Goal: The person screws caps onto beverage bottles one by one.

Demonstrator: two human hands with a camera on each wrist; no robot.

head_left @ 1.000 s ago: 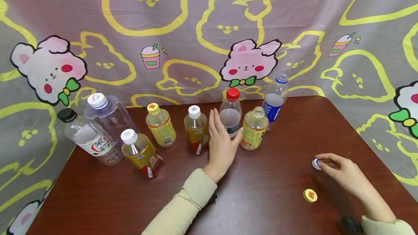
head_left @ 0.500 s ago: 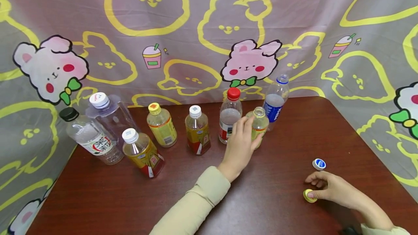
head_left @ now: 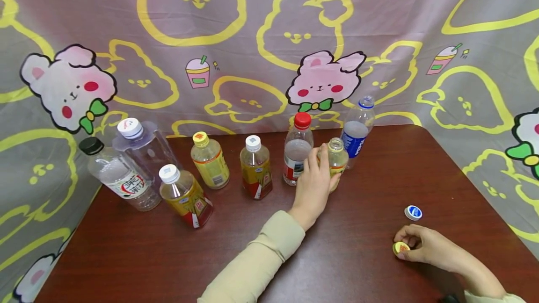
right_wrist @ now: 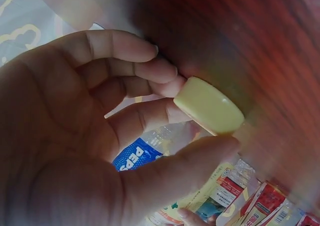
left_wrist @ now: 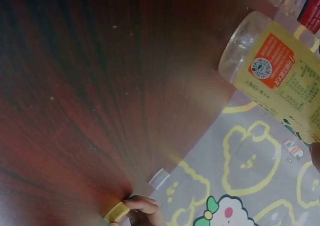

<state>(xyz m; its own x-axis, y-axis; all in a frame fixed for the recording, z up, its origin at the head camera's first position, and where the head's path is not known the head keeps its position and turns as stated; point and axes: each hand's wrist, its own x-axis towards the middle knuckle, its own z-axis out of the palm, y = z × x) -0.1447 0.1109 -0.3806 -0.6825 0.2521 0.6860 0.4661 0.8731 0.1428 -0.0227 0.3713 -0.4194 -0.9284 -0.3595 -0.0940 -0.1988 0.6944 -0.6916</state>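
Observation:
My left hand (head_left: 313, 191) grips the small clear bottle with a yellow label (head_left: 339, 157), its fingers round the left side and its thumb in front. That bottle stands upright, and its mouth has no cap. In the left wrist view the label and base of the bottle (left_wrist: 280, 70) show large, with only a thumb edge at the right border. Low on the right of the table, my right hand (head_left: 433, 247) pinches a yellow bottle cap (head_left: 401, 248) between thumb and fingers. The cap (right_wrist: 210, 105) appears side-on in the right wrist view.
Behind the cap lies a blue-and-white cap (head_left: 413, 212). An uncapped Pepsi bottle (head_left: 355, 137) stands behind the gripped bottle, a red-capped bottle (head_left: 298, 153) to its left. Several capped bottles, including a black-capped one (head_left: 120, 176), stand further left. A patterned cloth (head_left: 252, 36) hangs behind the table.
My left hand has moved right, from beside the red-capped bottle to the yellow-labelled one. My right hand has left the blue-and-white cap, come nearer and taken hold of the yellow cap.

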